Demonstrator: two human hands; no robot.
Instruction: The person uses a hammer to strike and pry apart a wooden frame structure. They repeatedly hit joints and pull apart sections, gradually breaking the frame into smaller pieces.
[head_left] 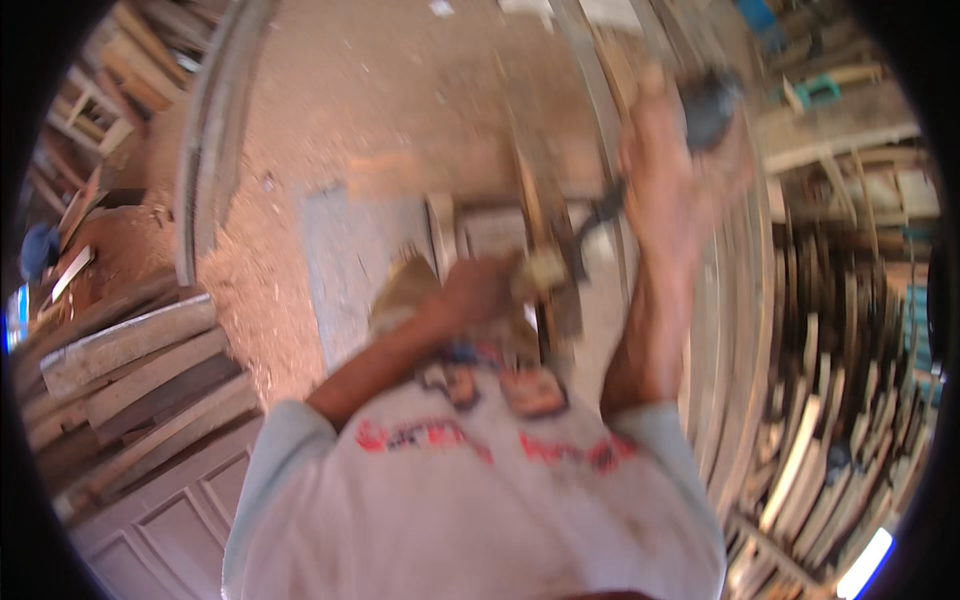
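Note:
My left hand (482, 292) is closed, its fingers against a small pale yellowish block (544, 270) that looks like wood. That block meets the lower end of a narrow wooden strip (528, 175) in front of my body. To the right and higher up, my right hand (662, 175) is smeared by motion but appears wrapped round a dark tool (708, 108). Its broad black end sticks out at the upper right of the hand. On the other side a thin, dark, curved part (600, 212) runs down toward the pale block. What kind of tool it is, I cannot tell.
A blurred plank (430, 172) lies crosswise ahead, above a grey board (365, 260). Long timbers (725, 330) run along my right, beside racks of upright wood (850, 400). Stacked beams (140, 350) and a panelled door (180, 515) are at the left. Shavings litter the brown floor (330, 90).

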